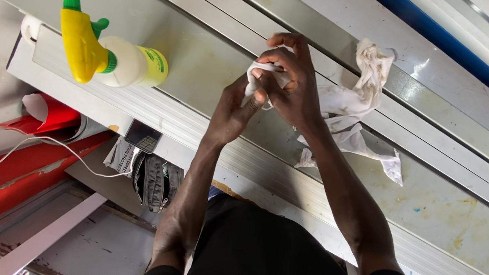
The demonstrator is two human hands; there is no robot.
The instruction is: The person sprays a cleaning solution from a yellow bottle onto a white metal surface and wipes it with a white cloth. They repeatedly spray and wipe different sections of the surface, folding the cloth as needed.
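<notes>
The long metal bench (144, 30) carries a crumpled white rag (361, 103), just right of the hands. Left of them lies a yellow spray bottle (110, 57). Right hand (294, 90) and left hand (235, 106) both clench a small white cloth (262, 73), their fingers pinching its bunched folds; it looks soft, light and limp.
</notes>
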